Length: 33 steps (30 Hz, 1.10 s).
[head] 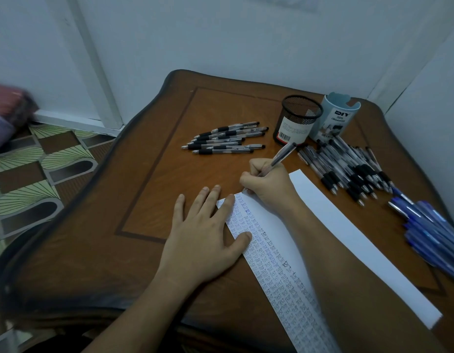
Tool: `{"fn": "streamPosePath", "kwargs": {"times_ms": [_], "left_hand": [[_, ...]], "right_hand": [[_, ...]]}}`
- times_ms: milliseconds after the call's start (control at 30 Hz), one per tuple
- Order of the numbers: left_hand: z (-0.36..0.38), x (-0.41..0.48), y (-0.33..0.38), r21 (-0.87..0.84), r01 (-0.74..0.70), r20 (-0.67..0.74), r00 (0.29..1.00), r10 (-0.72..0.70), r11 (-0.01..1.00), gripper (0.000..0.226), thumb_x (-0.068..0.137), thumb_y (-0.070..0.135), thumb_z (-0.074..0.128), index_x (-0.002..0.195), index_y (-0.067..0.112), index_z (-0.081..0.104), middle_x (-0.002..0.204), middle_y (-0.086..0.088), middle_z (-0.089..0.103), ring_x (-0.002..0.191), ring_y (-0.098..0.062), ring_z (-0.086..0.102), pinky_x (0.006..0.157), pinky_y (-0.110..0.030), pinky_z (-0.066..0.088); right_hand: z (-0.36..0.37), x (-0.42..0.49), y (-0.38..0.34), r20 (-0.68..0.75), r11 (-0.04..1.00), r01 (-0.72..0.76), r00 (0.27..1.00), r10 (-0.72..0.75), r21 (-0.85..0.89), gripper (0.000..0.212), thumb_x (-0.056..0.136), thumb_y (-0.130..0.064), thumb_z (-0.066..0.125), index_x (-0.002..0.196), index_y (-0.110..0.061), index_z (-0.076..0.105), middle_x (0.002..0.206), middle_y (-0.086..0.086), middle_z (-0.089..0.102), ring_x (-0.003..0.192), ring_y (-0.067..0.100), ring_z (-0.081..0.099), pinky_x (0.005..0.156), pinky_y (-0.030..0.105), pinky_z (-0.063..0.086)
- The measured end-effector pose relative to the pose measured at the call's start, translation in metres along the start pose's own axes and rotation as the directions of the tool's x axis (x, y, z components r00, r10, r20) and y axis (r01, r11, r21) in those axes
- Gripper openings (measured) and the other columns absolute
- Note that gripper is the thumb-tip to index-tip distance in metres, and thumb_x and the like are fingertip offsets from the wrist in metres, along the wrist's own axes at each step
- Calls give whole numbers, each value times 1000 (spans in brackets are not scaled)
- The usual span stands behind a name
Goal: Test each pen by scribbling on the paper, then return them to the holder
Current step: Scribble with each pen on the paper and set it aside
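right grip (266, 180) pinches one pen (284, 154) on one paper (348, 230), two holders (297, 121) (335, 118) behind.

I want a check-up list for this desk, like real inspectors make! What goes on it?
Surface: brown wooden table with a dark inlaid border line.
Job's things: paper, its left part filled with scribbles; pen in use; row of pens lying side by side; heap of black-grip pens; heap of blue pens; mesh holder and blue organizer, with no pens sticking out of either.
Clutter: nothing seen.
Hands: left hand lies flat, fingers straight, on the paper's edge; right hand grips the pen at the paper's far end.
Cables: nothing seen.
Surroundings: white walls; patterned floor; a blurred pink and purple thing at far left.
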<state>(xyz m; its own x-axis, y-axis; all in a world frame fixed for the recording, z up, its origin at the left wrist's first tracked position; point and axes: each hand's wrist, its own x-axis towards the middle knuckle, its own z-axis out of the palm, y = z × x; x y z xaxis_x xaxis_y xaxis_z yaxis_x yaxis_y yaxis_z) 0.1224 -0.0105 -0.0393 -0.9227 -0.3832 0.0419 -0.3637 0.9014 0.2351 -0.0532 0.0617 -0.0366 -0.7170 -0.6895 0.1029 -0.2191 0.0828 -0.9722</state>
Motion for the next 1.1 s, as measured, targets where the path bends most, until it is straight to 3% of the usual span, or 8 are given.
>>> {"fn": "streamPosePath", "kwargs": {"times_ms": [267,433,533,933,1100], "left_hand": [[0,0,1,-12,3,-14,1000,-3,1000,86,80,77,7,155,37,14,165,7,3,151,-12,-5,117,-48,-11],[0,0,1,-2,2,-16,1000,-2,1000,86,79,77,6,155,38,12,165,7,1,150,-11,-6,117,-48,-11],[1,1,1,-35,2,-30,1000,-3,999,85,80,77,10,154,37,19,165,6,8,151,-13,-1,118,-48,-9],[0,0,2,-14,4,-26,1000,-5,1000,87,77,77,6,155,39,14,165,7,3,150,-12,-5,117,-47,-12],[1,0,2,-19,0,-28,1000,-1,1000,86,78,77,7,154,38,16,165,7,6,151,-12,-2,117,-47,-11]], "right_hand": [[-1,-1,-3,-28,1000,1,1000,-1,7,48,84,9,60,57,-17,31,52,-4,27,53,19,32,54,30,33],[-1,-2,-6,-14,1000,3,1000,-4,-31,42,82,9,61,58,-13,35,53,2,29,56,23,35,53,30,35],[-2,-1,-4,-29,1000,-2,1000,2,-12,45,83,9,61,57,-16,33,52,-1,28,55,24,34,53,30,34],[-1,-3,-5,-34,999,-6,999,4,-48,52,83,7,61,52,-23,33,49,-6,30,55,21,36,57,35,35],[-1,-2,-6,-73,999,0,997,-3,-37,42,84,7,61,58,-12,34,53,0,29,56,22,37,55,32,38]]}}
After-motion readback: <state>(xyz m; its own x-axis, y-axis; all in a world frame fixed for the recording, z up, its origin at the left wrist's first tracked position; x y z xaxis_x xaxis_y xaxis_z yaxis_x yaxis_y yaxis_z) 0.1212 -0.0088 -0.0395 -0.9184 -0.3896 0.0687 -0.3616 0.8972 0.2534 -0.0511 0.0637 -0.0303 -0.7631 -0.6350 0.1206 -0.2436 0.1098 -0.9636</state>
